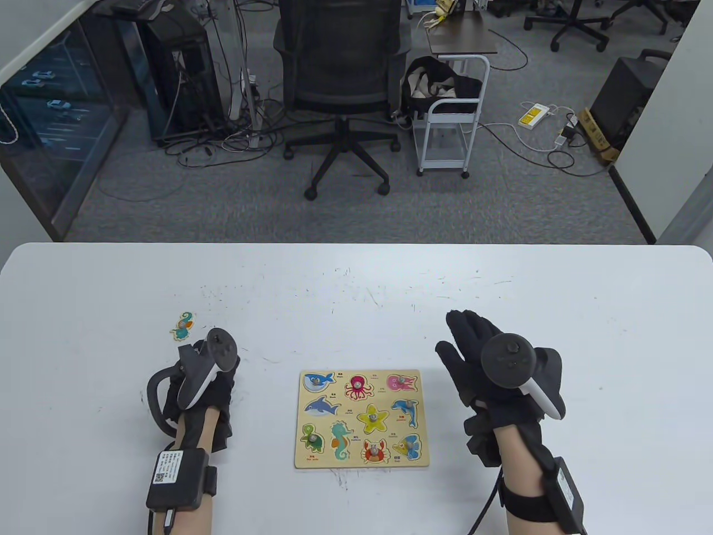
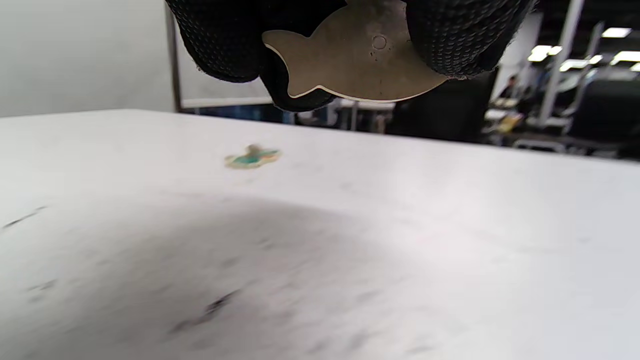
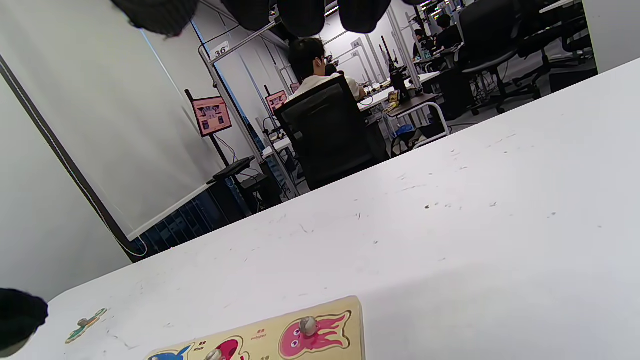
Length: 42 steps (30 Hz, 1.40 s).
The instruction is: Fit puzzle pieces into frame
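Note:
The wooden puzzle frame lies flat between my hands, with sea-animal pieces on pegs in most places; its shark and seahorse places show no peg. My left hand hovers left of the frame, fingers curled under the tracker. In the left wrist view its fingers pinch a fish-shaped wooden piece, plain underside showing, above the table. A loose seahorse piece lies beyond that hand, also seen as the seahorse piece. My right hand is raised right of the frame, fingers straight and empty.
The white table spreads widely behind and to both sides of the frame. Beyond its far edge stand an office chair and a small white cart on the floor. The frame's top edge shows in the right wrist view.

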Each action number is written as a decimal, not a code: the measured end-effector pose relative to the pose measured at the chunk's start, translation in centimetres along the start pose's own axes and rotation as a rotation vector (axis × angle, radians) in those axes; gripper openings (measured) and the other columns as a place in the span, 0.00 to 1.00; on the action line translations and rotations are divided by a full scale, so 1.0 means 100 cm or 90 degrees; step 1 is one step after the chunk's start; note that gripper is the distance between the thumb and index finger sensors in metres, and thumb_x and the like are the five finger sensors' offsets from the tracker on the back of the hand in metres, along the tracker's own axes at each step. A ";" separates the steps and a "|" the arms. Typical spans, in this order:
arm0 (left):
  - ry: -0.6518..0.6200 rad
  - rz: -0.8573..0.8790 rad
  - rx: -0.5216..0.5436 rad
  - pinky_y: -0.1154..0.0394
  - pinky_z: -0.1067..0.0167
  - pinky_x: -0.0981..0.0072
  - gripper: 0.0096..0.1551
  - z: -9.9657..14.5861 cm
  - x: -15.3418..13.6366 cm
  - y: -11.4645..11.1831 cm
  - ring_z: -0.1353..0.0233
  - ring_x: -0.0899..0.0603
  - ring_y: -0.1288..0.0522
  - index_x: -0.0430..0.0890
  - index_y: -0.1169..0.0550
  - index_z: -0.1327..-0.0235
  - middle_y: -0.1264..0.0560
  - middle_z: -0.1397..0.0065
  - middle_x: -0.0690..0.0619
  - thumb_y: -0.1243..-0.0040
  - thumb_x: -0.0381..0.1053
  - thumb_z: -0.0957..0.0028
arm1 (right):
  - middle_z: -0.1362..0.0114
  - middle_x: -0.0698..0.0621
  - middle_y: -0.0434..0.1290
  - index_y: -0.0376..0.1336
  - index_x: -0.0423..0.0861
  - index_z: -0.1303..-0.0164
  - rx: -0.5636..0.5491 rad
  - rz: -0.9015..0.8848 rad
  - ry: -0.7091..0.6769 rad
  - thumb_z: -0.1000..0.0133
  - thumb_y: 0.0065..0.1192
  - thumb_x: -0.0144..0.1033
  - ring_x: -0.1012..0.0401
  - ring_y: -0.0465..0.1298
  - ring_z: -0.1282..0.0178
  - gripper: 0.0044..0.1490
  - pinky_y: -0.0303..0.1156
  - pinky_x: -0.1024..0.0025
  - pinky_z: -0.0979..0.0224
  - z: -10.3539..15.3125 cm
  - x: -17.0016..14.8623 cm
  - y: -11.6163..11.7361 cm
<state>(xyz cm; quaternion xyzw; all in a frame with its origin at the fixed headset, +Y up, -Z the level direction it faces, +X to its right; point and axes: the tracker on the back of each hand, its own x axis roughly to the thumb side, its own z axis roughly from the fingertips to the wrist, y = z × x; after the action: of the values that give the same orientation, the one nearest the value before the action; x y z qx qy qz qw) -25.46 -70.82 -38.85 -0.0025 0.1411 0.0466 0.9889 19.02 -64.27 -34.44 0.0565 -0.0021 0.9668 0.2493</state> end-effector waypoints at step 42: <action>-0.696 0.613 -0.025 0.39 0.15 0.43 0.23 0.099 0.128 0.042 0.12 0.48 0.38 0.79 0.24 0.40 0.36 0.12 0.64 0.39 0.64 0.50 | 0.29 0.44 0.75 0.57 0.41 0.22 0.565 -0.733 -0.213 0.43 0.56 0.59 0.47 0.79 0.35 0.45 0.70 0.47 0.31 -0.022 0.029 0.086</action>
<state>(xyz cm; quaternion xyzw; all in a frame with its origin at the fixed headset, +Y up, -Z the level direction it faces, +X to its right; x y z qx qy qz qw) -10.82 -65.25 -32.91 0.0655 -0.3883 0.4736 0.7878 12.11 -70.28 -36.12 0.2904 0.3803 0.5717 0.6665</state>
